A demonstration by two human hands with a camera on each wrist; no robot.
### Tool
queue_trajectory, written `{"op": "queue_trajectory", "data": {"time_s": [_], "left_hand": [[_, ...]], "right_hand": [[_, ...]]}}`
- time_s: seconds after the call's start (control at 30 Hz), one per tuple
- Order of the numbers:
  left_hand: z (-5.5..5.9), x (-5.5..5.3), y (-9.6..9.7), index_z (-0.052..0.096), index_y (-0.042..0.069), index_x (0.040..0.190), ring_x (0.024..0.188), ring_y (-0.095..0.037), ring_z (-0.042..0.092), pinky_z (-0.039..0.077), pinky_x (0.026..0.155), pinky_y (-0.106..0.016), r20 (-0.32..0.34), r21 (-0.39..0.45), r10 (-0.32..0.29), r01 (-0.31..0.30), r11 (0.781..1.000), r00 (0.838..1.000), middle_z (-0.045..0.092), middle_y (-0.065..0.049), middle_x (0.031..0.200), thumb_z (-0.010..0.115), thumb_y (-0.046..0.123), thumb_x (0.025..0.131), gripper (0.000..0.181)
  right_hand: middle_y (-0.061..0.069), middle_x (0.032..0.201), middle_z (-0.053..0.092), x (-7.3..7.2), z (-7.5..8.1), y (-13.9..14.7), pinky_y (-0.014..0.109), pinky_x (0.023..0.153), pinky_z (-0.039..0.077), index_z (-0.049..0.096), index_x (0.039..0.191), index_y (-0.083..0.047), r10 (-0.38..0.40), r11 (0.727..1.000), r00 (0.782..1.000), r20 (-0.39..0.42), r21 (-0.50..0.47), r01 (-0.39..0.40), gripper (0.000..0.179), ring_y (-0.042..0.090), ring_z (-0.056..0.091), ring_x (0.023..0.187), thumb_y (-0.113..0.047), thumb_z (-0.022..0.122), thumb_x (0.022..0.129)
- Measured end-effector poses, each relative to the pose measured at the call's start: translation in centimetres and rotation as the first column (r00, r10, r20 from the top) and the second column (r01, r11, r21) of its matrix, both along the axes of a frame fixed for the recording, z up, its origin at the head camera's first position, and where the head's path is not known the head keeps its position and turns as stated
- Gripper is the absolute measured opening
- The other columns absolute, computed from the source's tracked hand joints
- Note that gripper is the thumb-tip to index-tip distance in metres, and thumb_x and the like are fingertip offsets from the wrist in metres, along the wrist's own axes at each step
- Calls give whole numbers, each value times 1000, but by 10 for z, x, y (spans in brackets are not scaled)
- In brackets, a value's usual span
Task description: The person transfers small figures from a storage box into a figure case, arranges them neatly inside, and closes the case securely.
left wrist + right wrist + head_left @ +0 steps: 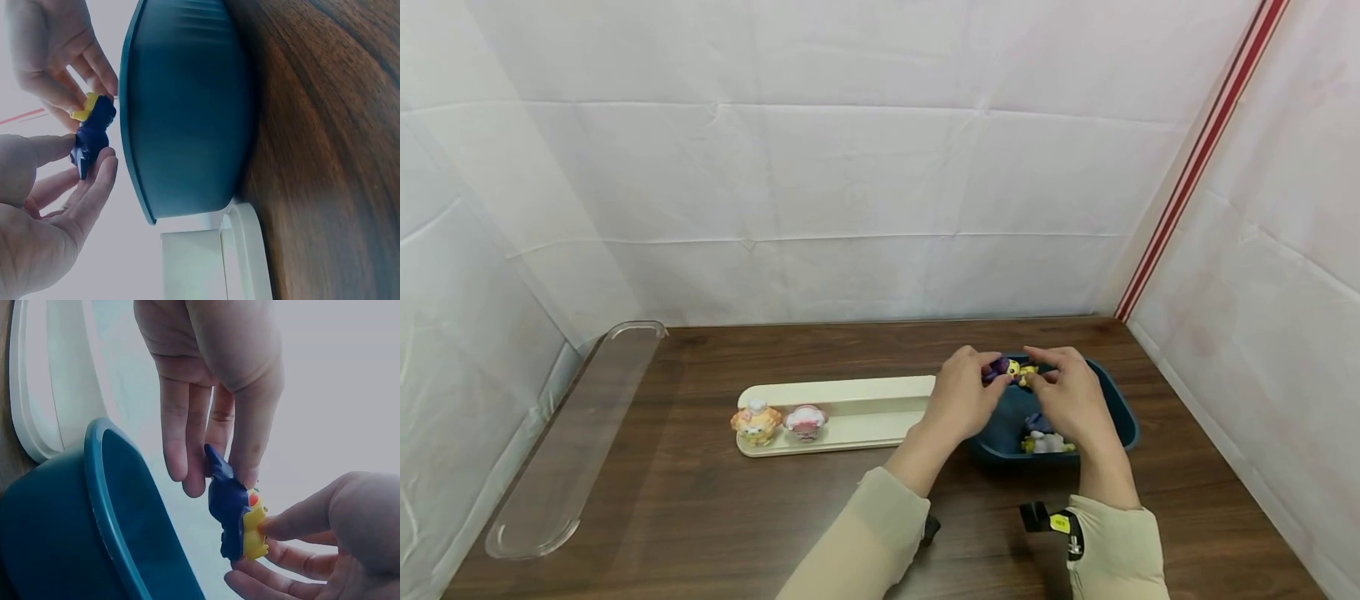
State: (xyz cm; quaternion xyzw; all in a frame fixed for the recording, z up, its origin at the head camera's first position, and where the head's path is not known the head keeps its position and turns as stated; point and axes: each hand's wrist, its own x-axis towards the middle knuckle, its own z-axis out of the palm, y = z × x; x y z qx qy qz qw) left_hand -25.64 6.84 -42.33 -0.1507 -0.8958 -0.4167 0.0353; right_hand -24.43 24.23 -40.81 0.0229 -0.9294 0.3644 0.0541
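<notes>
Both hands hold a small purple-and-yellow figurine above the far side of a dark blue bin. My left hand pinches its purple, pointed end between thumb and fingers. At the yellow end, the thumb and fingers of my right hand grip it. In the right wrist view, the figurine's dark purple back faces the left hand, and its yellow front is by the right hand's thumb. Inside the bin lie a blue toy and a white-and-green toy, partly covered by the right hand.
Left of the bin lies a long cream tray. At its left end stand an orange-yellow figurine and a pink-and-white figurine. A long clear plastic cover rests along the table's left edge. White sheets surround the wooden table.
</notes>
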Motion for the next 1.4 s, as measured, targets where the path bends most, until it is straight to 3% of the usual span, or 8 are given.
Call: {"op": "queue_trajectory", "data": {"time_s": [0.23, 0.4, 0.53, 0.83, 1.17, 1.4], "left_hand": [[0, 4, -12, 66, 17, 142, 84, -8, 54, 50, 69, -15, -6, 47, 7, -7, 999, 1000, 61, -3, 106, 67, 31, 102, 42], [2, 8, -20, 64, 19, 143, 87, -8, 55, 50, 71, -16, -7, 63, 15, -14, 998, 1000, 60, -3, 108, 67, 31, 103, 42], [4, 11, -27, 64, 20, 144, 89, -8, 57, 51, 72, -16, 0, 77, 18, -18, 997, 1000, 59, -3, 111, 67, 30, 103, 42], [6, 18, -45, 63, 22, 145, 100, -15, 63, 52, 74, -17, 2, 90, 21, -21, 996, 1000, 56, -2, 115, 70, 31, 101, 45], [5, 25, -65, 68, 16, 138, 102, -18, 70, 57, 82, -14, -80, 127, 24, -14, 992, 996, 56, -4, 115, 74, 25, 98, 41], [7, 31, -80, 70, 13, 135, 105, -21, 70, 61, 88, -27, -141, 71, 2, 8, 997, 990, 57, -6, 115, 75, 20, 97, 39]], "right_hand": [[21, 142, 49, 0, 3, -7, 28, 58, 51, 58, 147, -7, 58, 998, 998, -18, -14, -58, 42, 30, 68, 97, -11, 57, 105], [18, 139, 51, 2, 5, -13, 28, 57, 49, 59, 147, -8, 82, 996, 997, -16, -17, -82, 42, 31, 68, 99, -13, 59, 105], [17, 138, 51, 4, 6, -17, 29, 63, 52, 59, 146, -10, 98, 995, 995, -16, -24, -98, 42, 34, 67, 111, -14, 61, 105], [15, 128, 56, 4, 4, -30, 33, 74, 55, 62, 144, -10, 170, 985, 985, -7, -41, -170, 42, 38, 67, 114, -15, 66, 103], [10, 119, 57, 6, 0, -50, 37, 80, 58, 65, 141, -10, 263, 964, 965, -14, -36, -263, 41, 30, 68, 108, -17, 70, 100], [10, 114, 58, 6, -4, -63, 39, 82, 61, 58, 147, -10, 337, 941, 941, -29, -37, -338, 49, 27, 68, 103, -14, 70, 100]]}}
